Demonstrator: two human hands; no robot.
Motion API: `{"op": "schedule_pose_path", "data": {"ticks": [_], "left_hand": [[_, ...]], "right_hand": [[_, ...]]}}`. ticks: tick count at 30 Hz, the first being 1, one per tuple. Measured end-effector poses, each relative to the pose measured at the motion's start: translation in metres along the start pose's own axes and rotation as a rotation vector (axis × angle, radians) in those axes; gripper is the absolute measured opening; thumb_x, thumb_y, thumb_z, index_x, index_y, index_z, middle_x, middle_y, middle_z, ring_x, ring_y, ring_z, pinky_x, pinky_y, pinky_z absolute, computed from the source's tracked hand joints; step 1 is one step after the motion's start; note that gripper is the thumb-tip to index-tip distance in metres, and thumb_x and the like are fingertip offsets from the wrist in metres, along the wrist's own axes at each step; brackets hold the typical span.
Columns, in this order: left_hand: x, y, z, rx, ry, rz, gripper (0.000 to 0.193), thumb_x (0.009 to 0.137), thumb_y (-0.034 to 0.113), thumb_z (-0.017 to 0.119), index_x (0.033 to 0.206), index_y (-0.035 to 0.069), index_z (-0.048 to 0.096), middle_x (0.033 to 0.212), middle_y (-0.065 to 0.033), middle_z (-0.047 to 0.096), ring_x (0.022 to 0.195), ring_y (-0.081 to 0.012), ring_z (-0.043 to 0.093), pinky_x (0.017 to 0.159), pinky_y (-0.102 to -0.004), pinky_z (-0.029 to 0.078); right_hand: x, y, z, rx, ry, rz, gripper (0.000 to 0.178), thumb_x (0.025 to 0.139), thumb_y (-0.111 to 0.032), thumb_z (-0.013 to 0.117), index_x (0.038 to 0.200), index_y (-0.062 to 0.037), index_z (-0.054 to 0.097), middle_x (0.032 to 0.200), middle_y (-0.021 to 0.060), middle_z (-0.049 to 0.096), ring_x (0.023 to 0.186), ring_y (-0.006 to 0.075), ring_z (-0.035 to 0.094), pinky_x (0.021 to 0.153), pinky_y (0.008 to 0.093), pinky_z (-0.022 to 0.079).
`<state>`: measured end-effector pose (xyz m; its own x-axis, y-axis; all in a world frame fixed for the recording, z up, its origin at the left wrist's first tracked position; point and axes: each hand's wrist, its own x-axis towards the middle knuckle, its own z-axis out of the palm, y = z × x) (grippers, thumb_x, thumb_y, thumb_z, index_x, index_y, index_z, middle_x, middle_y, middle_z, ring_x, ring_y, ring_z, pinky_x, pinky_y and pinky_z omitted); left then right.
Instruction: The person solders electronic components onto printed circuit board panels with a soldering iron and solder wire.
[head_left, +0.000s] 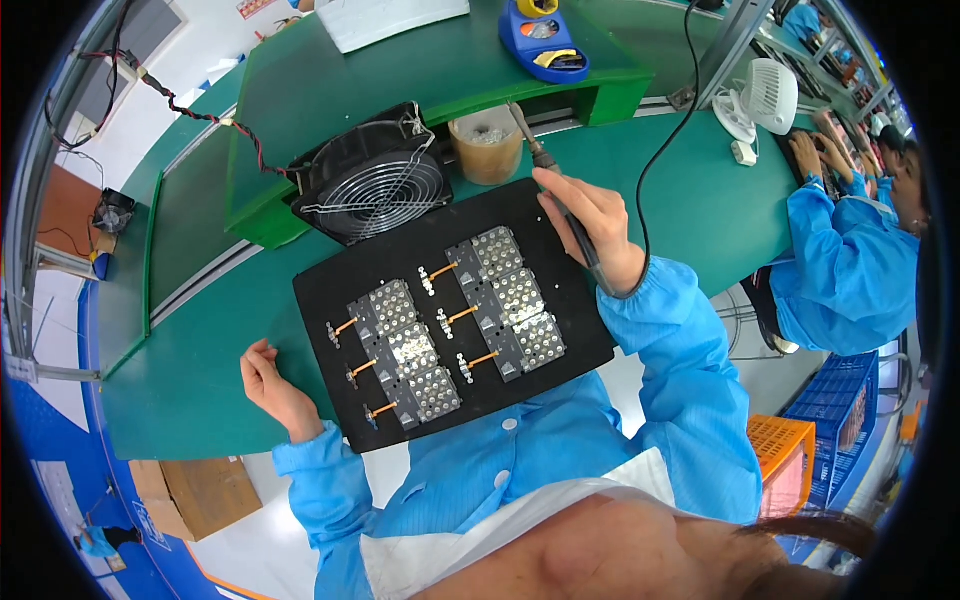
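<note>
My right hand [597, 222] is closed around a soldering iron [540, 152], whose tip points up and away, just beside a round tub [487, 150]. A black board [400, 262] lies tilted in front of me. Two rows of dark circuit boards rest on it, a left row [408, 352] and a right row [507, 303], both dotted with shiny round solder points. Short orange strips join them to small connectors [445, 323] on their left sides. My left hand [275, 387] lies on the green table left of the board, its fingers curled with nothing seen in them.
Behind the board stands a black fan with a wire guard [380, 195]. A green raised shelf [440, 65] carries a blue soldering iron stand [545, 45]. The iron's black cable [662, 150] hangs at the right. Farther right are a white fan [768, 95] and a co-worker in blue [840, 260].
</note>
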<state>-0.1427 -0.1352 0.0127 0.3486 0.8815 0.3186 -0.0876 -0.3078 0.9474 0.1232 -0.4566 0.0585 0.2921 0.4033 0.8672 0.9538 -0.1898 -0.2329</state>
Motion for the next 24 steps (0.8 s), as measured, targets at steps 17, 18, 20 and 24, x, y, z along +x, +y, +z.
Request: {"op": "schedule_pose_path", "data": {"ticks": [17,18,20,24], "left_hand": [[-0.003,0.014,0.015,0.172,0.012,0.073,0.028,0.1,0.017,0.044,0.088,-0.003,0.059,0.099,-0.0056,0.061,0.083,-0.0125,0.049,0.077,-0.0272,0.04],[-0.001,0.013,0.015,0.172,0.015,0.076,0.028,0.1,0.017,0.044,0.088,-0.003,0.059,0.099,-0.0056,0.061,0.083,-0.0125,0.049,0.077,-0.0272,0.04],[-0.001,0.008,0.01,0.183,-0.008,0.122,0.028,0.1,0.017,0.044,0.095,-0.005,0.062,0.103,-0.0062,0.061,0.078,-0.0103,0.046,0.073,-0.0253,0.039],[0.0,0.01,0.011,0.113,-0.024,0.032,0.029,0.1,0.016,0.043,0.098,-0.005,0.062,0.108,-0.0067,0.06,0.071,-0.0076,0.041,0.067,-0.0233,0.037]], "right_hand": [[-0.002,-0.001,0.003,-0.011,-0.081,0.062,0.041,0.071,0.009,0.069,0.11,-0.0005,0.061,0.088,0.0143,0.066,0.071,0.0277,0.065,0.058,0.0327,0.051],[-0.003,0.001,0.004,-0.017,-0.077,0.044,0.041,0.071,0.009,0.069,0.11,-0.0006,0.061,0.089,0.0146,0.066,0.071,0.0282,0.066,0.059,0.0329,0.051],[-0.003,0.001,0.005,-0.018,-0.079,0.031,0.041,0.071,0.009,0.069,0.11,-0.0007,0.061,0.089,0.0148,0.066,0.071,0.0286,0.066,0.059,0.033,0.051],[-0.001,-0.001,0.006,-0.013,-0.068,0.056,0.042,0.071,0.01,0.069,0.111,-0.0002,0.061,0.089,0.0151,0.066,0.071,0.0291,0.065,0.06,0.0336,0.051]]}}
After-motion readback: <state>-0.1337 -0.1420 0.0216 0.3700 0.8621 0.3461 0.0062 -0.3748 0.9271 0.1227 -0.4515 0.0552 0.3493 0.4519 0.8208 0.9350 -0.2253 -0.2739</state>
